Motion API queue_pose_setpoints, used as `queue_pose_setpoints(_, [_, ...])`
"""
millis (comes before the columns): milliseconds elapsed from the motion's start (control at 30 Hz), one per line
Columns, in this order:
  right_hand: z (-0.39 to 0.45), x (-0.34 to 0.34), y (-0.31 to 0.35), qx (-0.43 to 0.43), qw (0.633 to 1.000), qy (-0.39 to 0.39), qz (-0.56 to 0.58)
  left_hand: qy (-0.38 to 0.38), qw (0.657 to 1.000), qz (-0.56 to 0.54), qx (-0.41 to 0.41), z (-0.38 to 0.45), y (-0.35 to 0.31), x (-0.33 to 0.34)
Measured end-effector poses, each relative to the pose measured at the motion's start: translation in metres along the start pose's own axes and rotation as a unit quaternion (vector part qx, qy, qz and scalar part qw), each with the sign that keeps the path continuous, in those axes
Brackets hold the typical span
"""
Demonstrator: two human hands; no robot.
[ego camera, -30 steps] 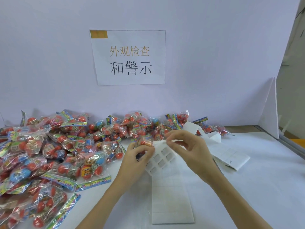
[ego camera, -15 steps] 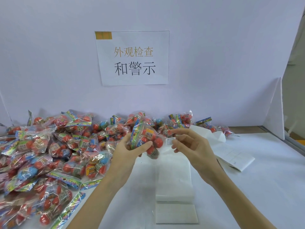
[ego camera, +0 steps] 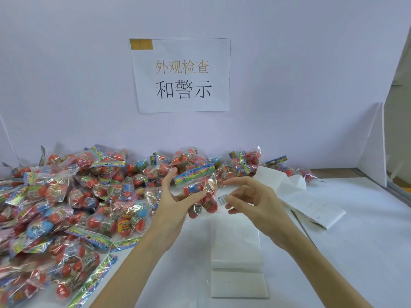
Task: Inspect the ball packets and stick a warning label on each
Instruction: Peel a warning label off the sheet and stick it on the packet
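Note:
My left hand [ego camera: 175,203] holds a clear ball packet [ego camera: 201,190] up above the table, thumb in front of the red balls and fingers behind it. The packet has a colourful header strip on top. My right hand [ego camera: 251,201] pinches a small white warning label [ego camera: 222,199] at the packet's right edge, touching the plastic. A large heap of ball packets [ego camera: 73,203] covers the left of the table and runs along the back wall.
A folded white label backing strip [ego camera: 238,263] lies on the white table [ego camera: 355,252] under my hands. More label sheets [ego camera: 311,203] lie to the right. A paper sign [ego camera: 181,74] hangs on the wall. A white divider panel [ego camera: 373,145] stands at right.
My right hand peeled a label off the sheet, and the sheet dropped flat. My left hand lifted the packet and turned its header up. The label now meets the packet's right side.

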State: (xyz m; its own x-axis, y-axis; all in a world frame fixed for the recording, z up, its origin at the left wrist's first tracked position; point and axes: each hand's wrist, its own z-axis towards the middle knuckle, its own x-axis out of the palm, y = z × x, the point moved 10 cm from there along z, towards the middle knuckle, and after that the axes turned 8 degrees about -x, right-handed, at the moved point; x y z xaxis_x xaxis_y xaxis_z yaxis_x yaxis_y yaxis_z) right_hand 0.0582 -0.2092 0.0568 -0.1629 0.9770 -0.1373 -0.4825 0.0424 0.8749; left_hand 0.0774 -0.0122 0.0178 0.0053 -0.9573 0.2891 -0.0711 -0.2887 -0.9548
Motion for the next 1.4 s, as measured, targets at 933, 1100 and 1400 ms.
queue_pose_setpoints(933, [-0.003, 0.000, -0.012, 0.008, 0.996, -0.046, -0.070, -0.008, 1.000, 0.026, 0.007, -0.009, 0.003, 0.011])
queue_pose_setpoints(1100, [-0.003, -0.002, -0.009, 0.007, 0.995, -0.056, -0.082, 0.022, 0.995, 0.088, 0.028, -0.009, 0.004, 0.019])
queue_pose_setpoints(1400, [-0.007, -0.002, 0.005, -0.055, 0.967, -0.071, -0.236, 0.003, 0.993, 0.104, 0.053, -0.003, 0.006, 0.011])
